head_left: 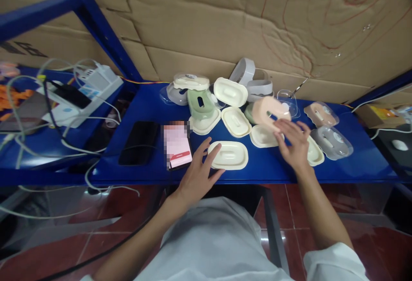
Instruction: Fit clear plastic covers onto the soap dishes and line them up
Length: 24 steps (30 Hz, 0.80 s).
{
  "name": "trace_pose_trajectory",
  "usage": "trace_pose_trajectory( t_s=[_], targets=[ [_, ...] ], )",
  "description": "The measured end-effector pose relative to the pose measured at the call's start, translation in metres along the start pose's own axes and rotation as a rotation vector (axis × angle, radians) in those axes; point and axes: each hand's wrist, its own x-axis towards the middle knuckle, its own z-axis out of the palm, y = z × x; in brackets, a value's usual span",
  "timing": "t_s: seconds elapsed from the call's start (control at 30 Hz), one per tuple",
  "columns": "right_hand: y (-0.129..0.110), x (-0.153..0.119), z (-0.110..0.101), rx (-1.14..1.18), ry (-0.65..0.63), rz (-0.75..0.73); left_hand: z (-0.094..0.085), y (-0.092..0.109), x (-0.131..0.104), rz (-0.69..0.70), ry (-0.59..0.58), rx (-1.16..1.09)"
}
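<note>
My left hand (198, 173) has its fingers spread at the left end of a cream oval base (229, 155) with a raised ridge, which lies flat near the table's front edge. Between the thumb and fingers of my right hand (294, 146) is the near edge of a peach slotted cover (262, 108), slightly tilted. Under it lies another cream base (263, 137), partly hidden. Beside my right wrist is a third cream base (314, 152). More cream bases lie behind, near a green slotted cover (195, 103).
Grey covers (259, 87) stand against the cardboard wall (206, 23). At right sit a peach piece (318, 114) and a grey piece (330, 141), both with clear plastic. A lit phone (180, 150) and a black phone (138, 143) lie left, near a power strip (83, 96) and loose cables.
</note>
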Motion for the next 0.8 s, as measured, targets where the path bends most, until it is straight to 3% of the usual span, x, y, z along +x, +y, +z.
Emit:
trace_pose_trajectory(
  t_s=[0.1, 0.2, 0.33, 0.43, 0.5, 0.57, 0.7, 0.8],
  targets=[
    [-0.045, -0.011, -0.003, 0.169, -0.166, -0.236, -0.001, 0.001, 0.001, 0.026, 0.036, 0.051],
    [-0.078, -0.024, 0.003, 0.236, -0.273, -0.37, -0.004, 0.0, 0.002, 0.109, 0.024, 0.15],
    [-0.1, -0.036, 0.015, 0.249, -0.335, -0.384, -0.004, -0.003, 0.002, 0.167, -0.053, 0.184],
    [-0.102, -0.04, 0.016, 0.28, -0.379, -0.35, -0.002, -0.005, 0.001, 0.165, -0.074, 0.174],
    [-0.092, -0.037, 0.011, 0.287, -0.397, -0.334, -0.001, -0.005, 0.0, 0.159, -0.076, 0.168],
    [-0.069, -0.025, 0.005, 0.239, -0.328, -0.233, 0.0, -0.004, -0.001, 0.154, -0.069, 0.167],
    [0.006, 0.021, 0.007, -0.038, -0.085, 0.232, 0.001, -0.001, -0.001, 0.185, -0.049, 0.196],
    [0.055, 0.054, 0.022, -0.231, -0.19, 0.405, 0.001, 0.0, -0.001, 0.19, -0.046, 0.2]
  ],
)
